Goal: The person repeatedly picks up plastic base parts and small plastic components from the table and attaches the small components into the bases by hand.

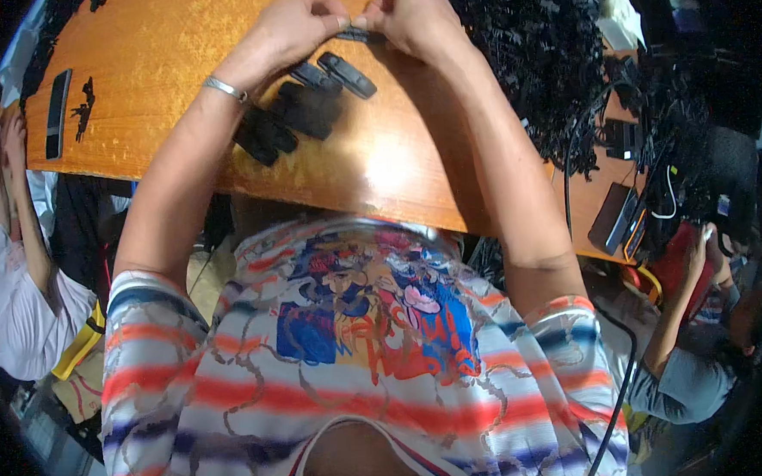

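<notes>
L hand [299, 22] & R hand [415, 19] both pinch sm. blk pc. [357, 35] btwn them, nr other blk pcs. [347, 75] on tbl [300, 180].

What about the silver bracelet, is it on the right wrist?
No, the bracelet circles the left wrist, while the right wrist is bare.

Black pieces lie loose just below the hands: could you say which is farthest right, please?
The oblong piece, set apart because the others all lie to its left, toward the bracelet.
</notes>
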The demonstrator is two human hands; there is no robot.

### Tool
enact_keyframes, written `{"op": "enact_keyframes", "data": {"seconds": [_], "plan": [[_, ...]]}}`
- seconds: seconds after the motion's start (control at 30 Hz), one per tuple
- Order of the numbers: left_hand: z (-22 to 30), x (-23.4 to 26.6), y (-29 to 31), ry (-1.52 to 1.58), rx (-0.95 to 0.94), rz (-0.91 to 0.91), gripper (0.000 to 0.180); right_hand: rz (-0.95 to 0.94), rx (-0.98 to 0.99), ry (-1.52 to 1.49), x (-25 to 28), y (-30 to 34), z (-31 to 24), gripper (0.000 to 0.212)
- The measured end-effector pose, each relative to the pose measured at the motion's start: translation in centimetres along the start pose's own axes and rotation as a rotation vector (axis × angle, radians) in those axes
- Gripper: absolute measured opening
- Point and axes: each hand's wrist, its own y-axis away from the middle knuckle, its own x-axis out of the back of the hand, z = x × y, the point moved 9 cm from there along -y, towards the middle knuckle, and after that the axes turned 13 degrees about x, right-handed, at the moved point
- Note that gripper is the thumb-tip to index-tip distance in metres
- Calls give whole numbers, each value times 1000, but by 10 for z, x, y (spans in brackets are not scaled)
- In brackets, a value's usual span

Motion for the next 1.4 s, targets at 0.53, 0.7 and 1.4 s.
{"op": "enact_keyframes", "data": {"seconds": [0.53, 0.7, 1.4], "plan": [[65, -29, 100, -543, -344, 370, 41, 145, -93, -103, 30, 104, -6, 25], [40, -23, 142, -582, -350, 361, 55, 243, -165, -105, 39, 155, 7, 20], [48, 42, 71, -219, -287, 487, 36, 279, 53, 253, 41, 118, -13, 10]]}}
